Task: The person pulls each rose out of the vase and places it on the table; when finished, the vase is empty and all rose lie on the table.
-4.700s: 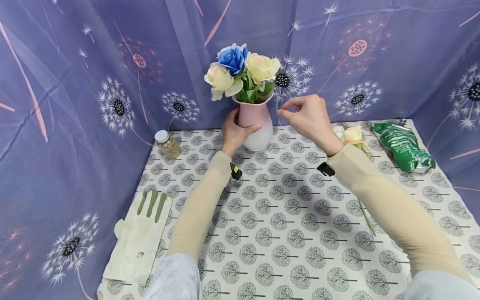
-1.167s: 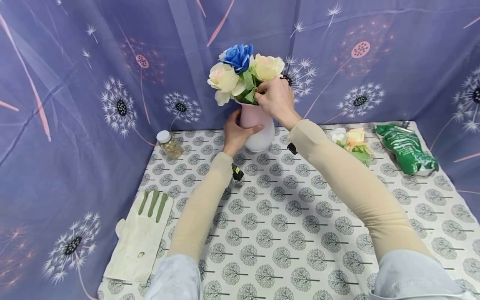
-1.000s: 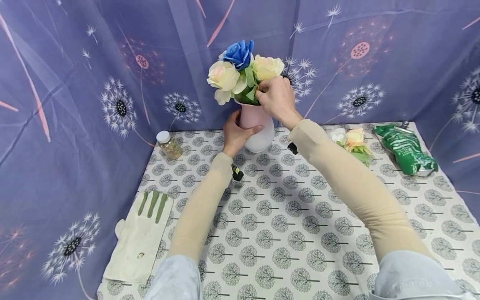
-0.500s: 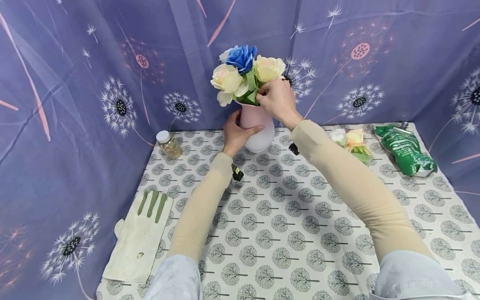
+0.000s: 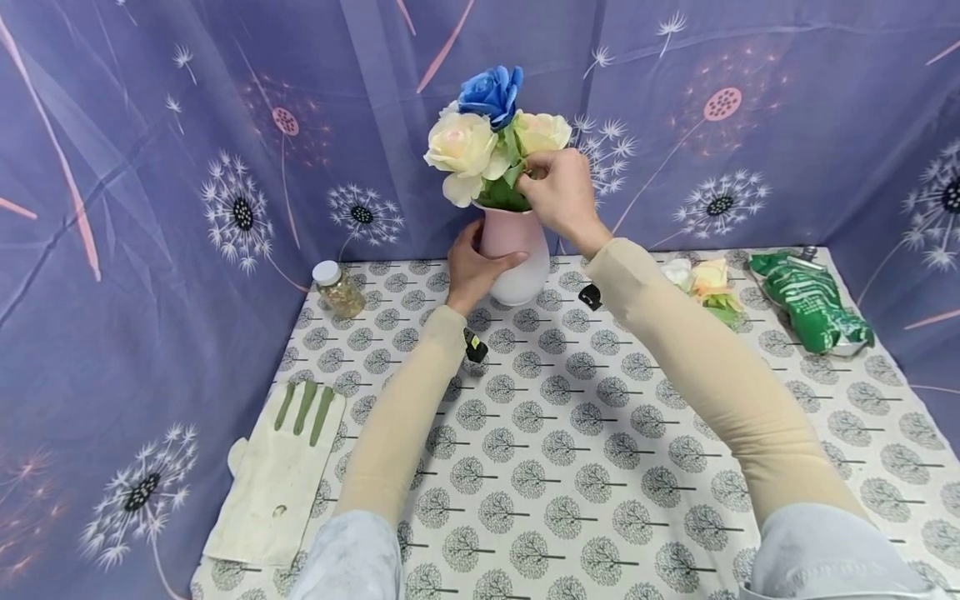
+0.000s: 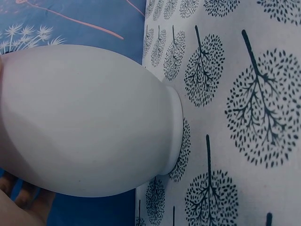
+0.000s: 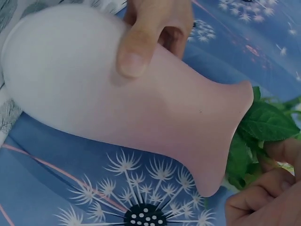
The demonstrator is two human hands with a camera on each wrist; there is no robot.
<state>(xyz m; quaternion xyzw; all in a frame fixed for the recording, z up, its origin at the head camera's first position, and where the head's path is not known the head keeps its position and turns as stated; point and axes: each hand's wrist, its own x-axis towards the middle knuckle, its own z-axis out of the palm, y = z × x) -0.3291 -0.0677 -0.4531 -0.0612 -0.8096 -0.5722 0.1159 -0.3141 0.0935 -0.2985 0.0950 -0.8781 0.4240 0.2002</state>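
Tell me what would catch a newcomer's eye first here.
The blue rose stands out first, topping the cream roses in the pink-topped vase at the back of the patterned cloth. The left hand grips the vase while the right hand pinches the greenery above it. A crumpled green bag lies far right.

A smooth vase shading from white to pale pink [image 7: 141,108] lies slantwise across the view, rounded base toward ten o'clock, flared mouth toward four. At twelve, the left hand [image 7: 157,23] grips it, thumb flat on its side. Green leafy stems [image 7: 268,122] emerge at three; the right hand [image 7: 268,197], at four, pinches them just outside the rim. Blue fabric printed with white dandelions [image 7: 42,179] shows at six.
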